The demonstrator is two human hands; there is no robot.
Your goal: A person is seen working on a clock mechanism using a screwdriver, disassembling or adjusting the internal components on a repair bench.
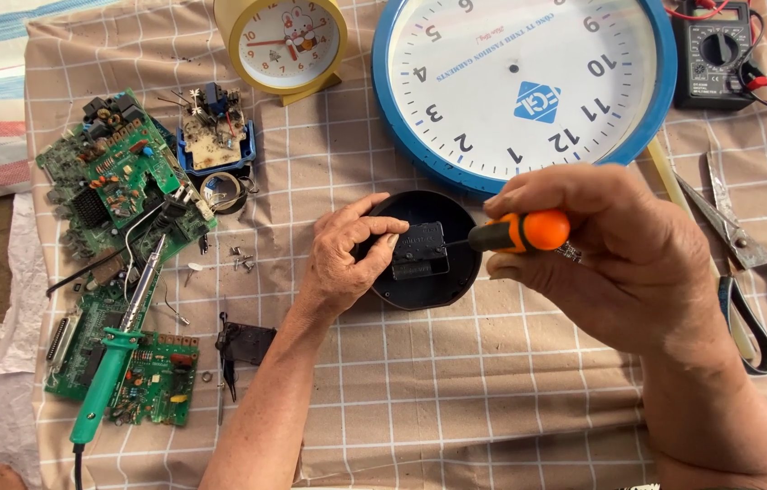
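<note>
The round black plastic clock back (420, 290) lies face down on the beige checked cloth (456, 399), just below the big blue-rimmed white wall clock (529, 82), with a small square black movement box (420, 249) seated at its middle. The left hand (347, 259) curls over the disc's left edge, thumb and fingers pressing on the box to steady it. The right hand (610, 259) is closed around an orange-handled screwdriver (520, 231), whose thin blade points at the box's right side. If the tip slips off its seat, it could jab the left thumb close by, or gouge the plastic; too hard a pry might crack the box. Tiny loose silver screws (240, 261) lie near the green circuit boards (120, 181) and could roll away if the cloth is tugged. A green-handled soldering iron (116, 354) rests across the boards, well apart.
</note>
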